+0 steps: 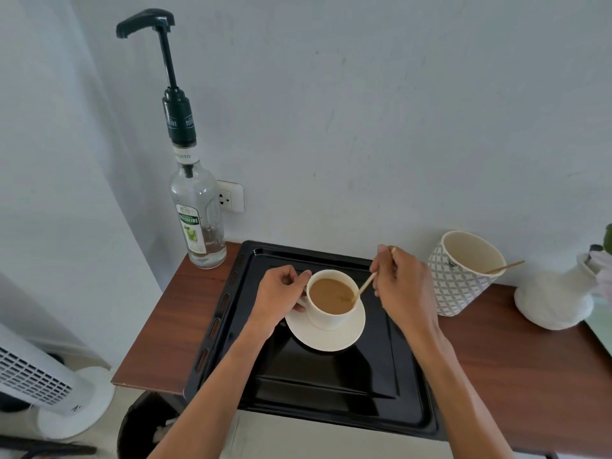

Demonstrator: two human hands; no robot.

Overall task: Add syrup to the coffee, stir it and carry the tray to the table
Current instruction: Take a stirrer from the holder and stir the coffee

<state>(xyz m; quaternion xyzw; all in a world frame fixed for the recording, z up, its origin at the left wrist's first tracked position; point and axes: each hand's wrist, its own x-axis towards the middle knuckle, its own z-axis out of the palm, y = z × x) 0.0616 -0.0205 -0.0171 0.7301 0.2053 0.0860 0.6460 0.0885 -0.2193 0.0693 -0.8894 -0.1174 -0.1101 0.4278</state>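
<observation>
Two bare hands work over a black tray point(374, 385) on a wooden table point(516, 369). Left hand point(281, 293) pinches the handle of a white cup point(326, 318) of milky coffee point(331, 295), which sits on a saucer point(331, 339) in the tray. Right hand point(402, 286) is closed round a wooden stir stick point(366, 286), tip dipped in the coffee. Syrup bottle point(197, 213) with pump stands upright just beside the tray's far left corner. Patterned pot point(463, 276) stands right of the tray.
</observation>
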